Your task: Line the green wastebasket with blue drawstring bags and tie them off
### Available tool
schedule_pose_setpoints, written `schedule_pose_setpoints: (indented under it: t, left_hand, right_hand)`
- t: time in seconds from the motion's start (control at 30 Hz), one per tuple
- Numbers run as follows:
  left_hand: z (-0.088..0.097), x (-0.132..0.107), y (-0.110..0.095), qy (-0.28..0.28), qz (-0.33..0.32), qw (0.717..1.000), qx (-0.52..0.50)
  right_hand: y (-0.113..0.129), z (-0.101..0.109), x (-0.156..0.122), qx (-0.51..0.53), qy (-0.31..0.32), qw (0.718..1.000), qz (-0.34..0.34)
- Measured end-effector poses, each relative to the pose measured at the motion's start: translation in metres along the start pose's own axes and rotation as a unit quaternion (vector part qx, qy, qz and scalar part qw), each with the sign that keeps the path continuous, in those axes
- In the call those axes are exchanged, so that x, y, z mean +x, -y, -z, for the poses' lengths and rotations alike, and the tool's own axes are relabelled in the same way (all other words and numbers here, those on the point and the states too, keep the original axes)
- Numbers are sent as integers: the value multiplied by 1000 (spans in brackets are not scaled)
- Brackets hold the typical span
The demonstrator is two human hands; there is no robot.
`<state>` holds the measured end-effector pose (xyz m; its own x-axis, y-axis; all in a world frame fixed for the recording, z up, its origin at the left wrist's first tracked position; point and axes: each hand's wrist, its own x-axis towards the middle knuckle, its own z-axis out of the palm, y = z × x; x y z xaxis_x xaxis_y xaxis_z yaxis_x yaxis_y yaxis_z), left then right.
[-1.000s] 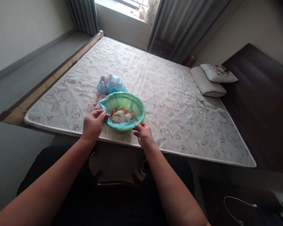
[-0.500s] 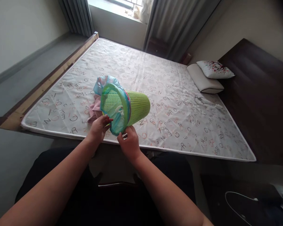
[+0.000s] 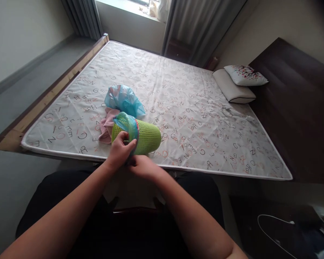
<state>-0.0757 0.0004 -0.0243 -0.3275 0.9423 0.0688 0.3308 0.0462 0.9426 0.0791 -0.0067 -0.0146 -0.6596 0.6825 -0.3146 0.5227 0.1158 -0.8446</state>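
A green mesh plastic wastebasket (image 3: 149, 138) lies tilted on its side near the mattress's front edge, its mouth to the left. A thin blue bin liner (image 3: 126, 121) is folded over its rim, beside a narrow pink band. My left hand (image 3: 120, 148) is closed on the rim and the liner, thumb outside and fingers inside the mouth. Just below, my right hand (image 3: 143, 167) pinches the liner's lower edge; its fingertips are partly hidden. A crumpled blue plastic bag (image 3: 121, 99) lies behind the basket, and a pink cloth (image 3: 107, 127) to its left.
The bare mattress (image 3: 183, 118) with printed letters spreads ahead. At the right, a beige pillow (image 3: 232, 86) and a flowered cushion (image 3: 245, 75) lie by the dark headboard (image 3: 291, 108). A wooden bed rail (image 3: 51, 93) runs along the left. A white cable (image 3: 272, 216) lies lower right.
The basket has moved down and left, its mouth turning away from view. My left hand has gone onto the rim, and my right hand has shifted lower left. The blue bag behind is more exposed.
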Motion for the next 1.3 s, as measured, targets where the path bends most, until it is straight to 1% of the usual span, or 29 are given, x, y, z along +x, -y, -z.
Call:
schedule_pose_setpoints:
  t: [0.03, 0.07, 0.1, 0.13, 0.2, 0.23, 0.27, 0.3, 0.37, 0.43, 0.47, 0.53, 0.63, 0.73, 0.8, 0.83, 0.93, 1.03, 1.17, 1.23, 1.3]
  left_hand:
    - [0, -1, 0, 19, -15, 1000, 10]
    - [-1, -3, 0, 44, -29, 999, 17]
    - [-3, -5, -1, 71, -43, 996, 19]
    - [-5, -8, -1, 97, -60, 993, 21]
    - [-11, -13, 0, 137, -96, 985, 30]
    - [-14, -16, 0, 147, -113, 982, 38]
    - [-17, -18, 1, 150, -124, 980, 46]
    - [-19, -19, 2, 149, -131, 979, 51]
    - [-22, -19, 5, 141, -132, 980, 51]
    - [-24, -17, 8, 133, -136, 981, 50]
    - [-25, -16, 8, 131, -145, 979, 53]
    - [-26, -15, 9, 128, -172, 975, 64]
    - [-28, -16, 8, 121, -211, 967, 81]
    - [-30, -17, 4, 113, -227, 963, 87]
    - [-31, -17, 2, 115, -228, 963, 86]
    - [-31, -17, 0, 116, -227, 963, 86]
    - [-32, -15, -4, 115, -216, 966, 86]
    - [-34, -13, -6, 113, -203, 968, 93]
    - [-39, -11, -8, 117, -197, 968, 105]
    - [-42, -12, -9, 120, -193, 968, 103]
    - [-46, -13, -11, 125, -183, 971, 91]
  right_hand:
    - [0, 17, -3, 24, 31, 999, 1]
    - [-1, 35, -5, 61, 34, 998, -8]
    - [-3, 51, -7, 112, 2, 993, -28]
    - [-6, 65, -7, 160, -60, 984, -52]
    - [-12, 83, -6, 213, -204, 950, -97]
    - [-16, 88, -5, 217, -259, 934, -115]
    - [-19, 89, -4, 217, -289, 923, -129]
    - [-22, 89, -3, 219, -295, 919, -143]
    - [-26, 87, -2, 239, -269, 920, -157]
    - [-28, 84, -2, 265, -249, 920, -148]
    - [-28, 84, -2, 275, -249, 918, -141]
    - [-29, 84, -3, 298, -268, 907, -134]
    - [-31, 85, -2, 313, -299, 890, -145]
    - [-32, 87, -1, 290, -304, 896, -145]
    - [-32, 92, -4, 288, -314, 896, -126]
    - [-30, 95, -6, 299, -327, 890, -110]
    - [-25, 105, -14, 361, -366, 857, -43]
    - [-17, 113, -22, 417, -361, 834, 29]
    - [0, 119, -32, 433, -344, 825, 118]
    - [11, 123, -36, 424, -352, 820, 153]
    - [21, 128, -39, 416, -368, 813, 174]
